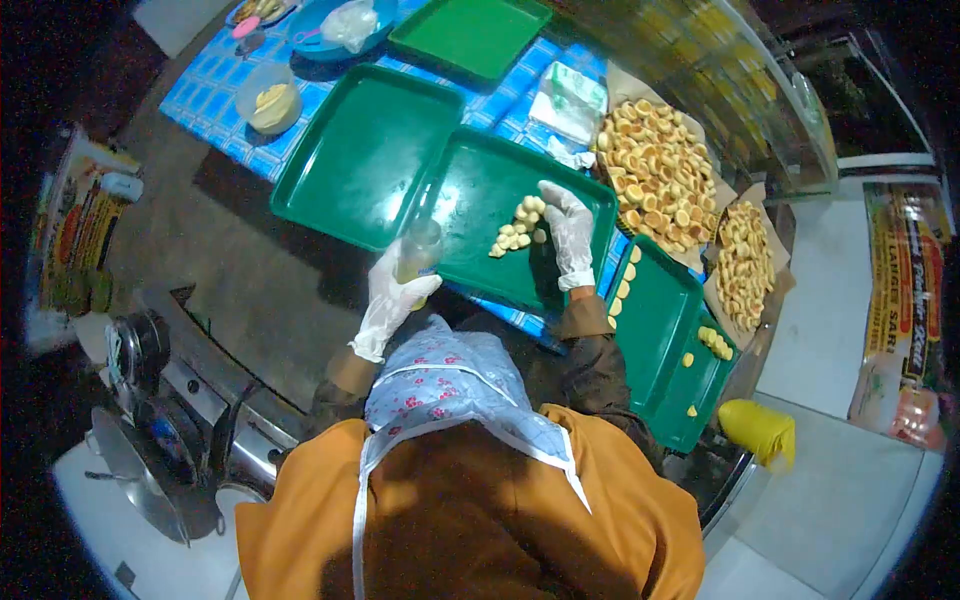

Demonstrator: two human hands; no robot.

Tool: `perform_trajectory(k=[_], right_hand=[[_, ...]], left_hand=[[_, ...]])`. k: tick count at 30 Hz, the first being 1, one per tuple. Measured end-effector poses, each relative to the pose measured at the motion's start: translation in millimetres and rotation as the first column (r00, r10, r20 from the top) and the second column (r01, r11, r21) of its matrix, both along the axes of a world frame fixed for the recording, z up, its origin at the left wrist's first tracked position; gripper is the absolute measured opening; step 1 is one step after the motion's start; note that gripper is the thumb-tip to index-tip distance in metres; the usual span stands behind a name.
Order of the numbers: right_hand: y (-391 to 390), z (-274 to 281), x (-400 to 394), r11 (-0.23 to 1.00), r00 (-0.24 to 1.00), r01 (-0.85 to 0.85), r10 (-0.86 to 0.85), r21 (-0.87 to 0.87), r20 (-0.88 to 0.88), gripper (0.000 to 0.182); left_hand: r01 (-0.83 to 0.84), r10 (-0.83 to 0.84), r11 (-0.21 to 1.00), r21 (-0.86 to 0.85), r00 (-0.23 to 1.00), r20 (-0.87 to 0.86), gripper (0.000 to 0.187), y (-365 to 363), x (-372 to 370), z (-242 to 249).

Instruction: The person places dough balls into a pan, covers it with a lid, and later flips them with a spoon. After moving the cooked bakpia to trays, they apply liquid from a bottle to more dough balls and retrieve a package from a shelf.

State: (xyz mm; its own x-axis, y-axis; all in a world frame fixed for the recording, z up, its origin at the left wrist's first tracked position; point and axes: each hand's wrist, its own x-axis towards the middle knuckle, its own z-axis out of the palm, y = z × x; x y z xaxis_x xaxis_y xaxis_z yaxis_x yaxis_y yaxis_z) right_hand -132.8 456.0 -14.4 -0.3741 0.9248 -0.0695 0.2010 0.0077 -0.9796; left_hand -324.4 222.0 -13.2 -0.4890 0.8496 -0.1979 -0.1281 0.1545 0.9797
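My left hand [392,293], in a thin white glove, is wrapped round a clear cylindrical container [420,248] at the near left edge of a green tray [470,185]. What the container holds is hard to make out. On that tray lies a cluster of small pale dough balls [518,230]. My right hand [568,232], gloved too, is over the tray just right of the cluster. Its fingers are bent and somewhat apart, with the tips beside the uppermost balls. One flatter pale piece [540,236] lies close to that hand.
Another green tray [365,150] adjoins on the left, with a third tray [470,35] behind. A tub of pale dough [270,105] stands far left. Golden baked pieces [660,180] heap on the right, above a tray [655,310] with pale rounds. Pans [150,470] sit lower left.
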Motion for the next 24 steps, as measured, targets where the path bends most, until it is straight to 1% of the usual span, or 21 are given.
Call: perform_trajectory(k=[1,2,3,4,5,6,8,10,11,12,14,15,16,18,19,20,21,22,24], right_hand=[[14.1,-33.6,10.5,0.986,0.998,0.053,-0.047,0.159,-0.041,0.036],[21.1,-42.4,14.3,0.985,0.992,0.038,-0.057,0.169,0.113,0.038],[23.4,-48.4,14.9,0.985,0.963,0.021,-0.066,0.172,0.262,0.041],[21.8,-55.1,14.0,0.985,0.912,0.003,-0.072,0.170,0.403,0.044],[10.7,-51.7,2.7,0.926,0.833,-0.112,-0.110,0.360,0.542,0.053],[0.3,-46.7,-5.5,0.887,0.839,-0.238,-0.018,0.397,0.543,0.058],[-24.2,-46.2,-23.4,0.832,0.831,-0.282,-0.037,0.478,0.554,0.062],[-38.1,-44.2,-31.2,0.702,0.835,-0.401,0.016,0.588,0.550,0.068],[-48.0,-37.3,-37.6,0.751,0.822,-0.418,0.073,0.510,0.565,0.055],[-49.6,-40.0,-38.7,0.688,0.749,-0.562,0.186,0.460,0.636,0.043],[-67.7,-12.6,-30.2,0.491,0.714,-0.664,0.194,0.563,0.673,0.035],[-63.3,-12.5,-26.9,0.585,0.796,-0.550,0.150,0.597,0.586,0.030],[-57.0,-15.1,-21.7,0.665,0.863,-0.428,0.101,0.611,0.495,0.026],[-48.7,-19.9,-8.8,0.798,0.950,-0.175,-0.016,0.577,0.311,0.020],[-45.4,-17.2,-2.9,0.856,0.894,-0.135,-0.113,0.499,0.434,0.022],[-44.7,-4.3,-0.7,0.902,0.809,-0.072,-0.197,0.426,0.554,0.027],[-41.6,9.5,0.9,0.990,0.794,-0.143,0.112,0.005,0.598,0.041],[-48.6,-9.2,-2.5,0.954,0.658,-0.255,0.051,0.158,0.751,0.056],[-66.6,-10.5,-16.7,0.846,0.647,-0.447,0.082,0.290,0.758,0.072]], left_hand=[[0.004,-0.003,1.000,0.019,1.000,-0.030,0.065,-0.7,1.0,6.8],[0.007,-0.005,0.999,0.038,0.998,-0.061,0.064,-1.1,2.6,10.0],[0.005,-0.005,0.999,0.034,1.000,0.011,0.063,-1.2,4.5,8.9],[0.015,-0.016,1.000,0.012,0.999,0.042,0.062,-1.0,5.0,9.1],[0.025,-0.024,1.000,-0.009,0.997,0.071,0.061,-0.7,4.6,9.5],[0.034,-0.031,0.999,-0.031,0.994,0.101,0.060,-0.3,5.1,9.8],[0.020,-0.021,1.000,0.013,0.999,0.035,0.058,1.6,8.7,8.7],[0.011,-0.011,0.999,0.048,1.000,0.001,0.057,1.8,9.7,8.9],[0.008,-0.008,0.998,0.062,1.000,0.002,0.056,1.9,9.6,9.5],[0.005,-0.006,0.997,0.075,1.000,0.004,0.055,1.6,10.2,9.7],[0.013,-0.015,0.998,0.054,0.999,0.051,0.062,0.0,7.8,4.4],[0.012,-0.016,0.999,0.045,0.997,0.074,0.066,-0.3,5.8,2.2],[0.008,-0.012,0.999,0.053,0.997,0.076,0.065,0.3,5.6,4.5],[-0.008,0.003,0.998,0.058,0.996,0.087,0.065,-3.2,8.6,10.2],[-0.015,0.010,0.999,0.045,0.994,0.107,0.065,-4.9,9.9,7.5],[-0.015,0.010,0.999,0.035,0.992,0.126,0.064,-5.0,11.4,3.1],[-0.007,0.003,1.000,0.026,0.989,0.145,0.064,-4.5,12.6,0.1],[0.013,-0.016,1.000,0.026,0.995,0.103,0.064,-4.0,12.5,0.0],[0.054,-0.055,0.998,0.029,0.998,0.027,0.063,-1.3,14.3,-1.2]])
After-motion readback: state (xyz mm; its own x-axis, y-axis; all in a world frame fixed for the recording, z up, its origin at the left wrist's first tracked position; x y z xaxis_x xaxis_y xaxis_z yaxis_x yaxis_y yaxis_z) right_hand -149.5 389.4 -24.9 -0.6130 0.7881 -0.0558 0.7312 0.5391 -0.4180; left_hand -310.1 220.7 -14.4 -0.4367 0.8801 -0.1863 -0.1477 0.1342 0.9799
